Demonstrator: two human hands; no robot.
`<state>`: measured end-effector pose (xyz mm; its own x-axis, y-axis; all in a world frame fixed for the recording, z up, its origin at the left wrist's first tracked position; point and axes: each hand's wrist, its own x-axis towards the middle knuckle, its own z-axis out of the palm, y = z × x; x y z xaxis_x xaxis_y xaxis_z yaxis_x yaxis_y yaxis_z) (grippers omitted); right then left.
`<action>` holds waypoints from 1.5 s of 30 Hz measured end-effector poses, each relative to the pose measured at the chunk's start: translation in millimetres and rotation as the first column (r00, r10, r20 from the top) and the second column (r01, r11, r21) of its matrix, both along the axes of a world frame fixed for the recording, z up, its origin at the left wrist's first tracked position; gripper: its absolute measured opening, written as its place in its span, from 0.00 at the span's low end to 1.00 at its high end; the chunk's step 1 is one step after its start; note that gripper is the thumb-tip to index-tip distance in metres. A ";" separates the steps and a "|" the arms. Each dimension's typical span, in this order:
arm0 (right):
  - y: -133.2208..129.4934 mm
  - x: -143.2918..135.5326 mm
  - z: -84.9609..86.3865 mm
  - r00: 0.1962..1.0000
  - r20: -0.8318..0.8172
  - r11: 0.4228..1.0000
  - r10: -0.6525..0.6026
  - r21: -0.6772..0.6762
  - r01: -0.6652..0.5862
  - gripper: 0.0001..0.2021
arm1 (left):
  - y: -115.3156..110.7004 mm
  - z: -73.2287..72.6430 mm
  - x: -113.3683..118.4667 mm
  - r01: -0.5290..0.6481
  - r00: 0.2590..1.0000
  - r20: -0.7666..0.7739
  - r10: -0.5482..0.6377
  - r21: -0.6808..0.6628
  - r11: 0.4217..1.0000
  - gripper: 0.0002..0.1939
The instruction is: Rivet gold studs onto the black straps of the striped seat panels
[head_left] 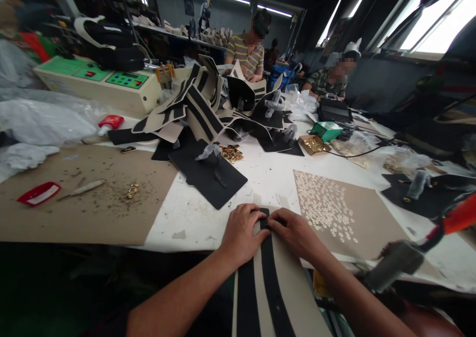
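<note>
A beige panel with two black stripes (293,292) runs from the bottom of the view up to the table's front edge, its near part beyond the edge. My left hand (241,235) is closed on its far end, thumb over the inner black stripe (272,282). From the other side my right hand (293,232) pinches at that stripe's far end. Whatever sits between its fingertips is too small to make out. Just past my hands, a black panel (211,175) lies flat with a piece of clear plastic on it.
Small pale rings (323,203) cover a beige sheet at right. Gold metal pieces (231,153) lie beyond the hands, below a heap of striped panels (201,103). An awl (87,187) and red tray (39,194) lie left. A red-handled tool (459,213) juts in. Two people sit behind.
</note>
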<state>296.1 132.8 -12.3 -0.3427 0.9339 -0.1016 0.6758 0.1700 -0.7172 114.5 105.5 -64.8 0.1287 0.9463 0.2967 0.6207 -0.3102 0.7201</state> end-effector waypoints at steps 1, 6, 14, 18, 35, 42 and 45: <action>1.3 -2.7 -2.3 1.000 0.019 1.000 0.004 0.013 -0.004 0.09 | -0.3 0.3 -0.1 0.002 1.000 0.001 -0.002 -0.001 1.000 0.17; 4.6 -4.4 -9.3 0.998 0.054 1.000 -0.014 0.014 0.013 0.09 | -0.6 0.6 -0.8 0.011 1.000 0.002 -0.011 -0.001 1.000 0.16; 15.9 -7.9 -2.4 0.980 0.192 0.997 -0.052 -0.039 0.061 0.05 | -0.4 1.7 -1.0 0.007 1.000 -0.002 -0.007 -0.007 1.000 0.17; 19.1 -6.1 -0.4 0.978 0.207 0.998 -0.004 -0.061 0.017 0.07 | -0.6 2.3 -0.3 0.008 1.000 -0.001 -0.008 -0.013 1.000 0.17; -113.0 107.7 -13.9 0.576 -0.246 0.469 -0.780 0.379 0.798 0.26 | 5.2 2.5 0.1 0.023 0.998 -0.063 -0.022 0.003 1.000 0.14; -111.8 184.7 -35.6 0.383 -0.156 0.354 -0.911 0.184 0.917 0.42 | 15.2 3.2 -1.5 0.033 0.991 -0.126 -0.033 -0.005 0.999 0.12; -94.0 200.4 -38.4 0.430 0.012 0.422 -0.903 0.215 0.881 0.30 | 11.5 7.8 -0.2 0.027 0.990 -0.136 -0.030 -0.023 0.999 0.13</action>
<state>496.5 38.8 -50.6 0.6954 0.7121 0.0971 0.5827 -0.4795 -0.6562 114.2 117.0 -57.0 0.1938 0.9473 0.2551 0.7043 -0.3154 0.6361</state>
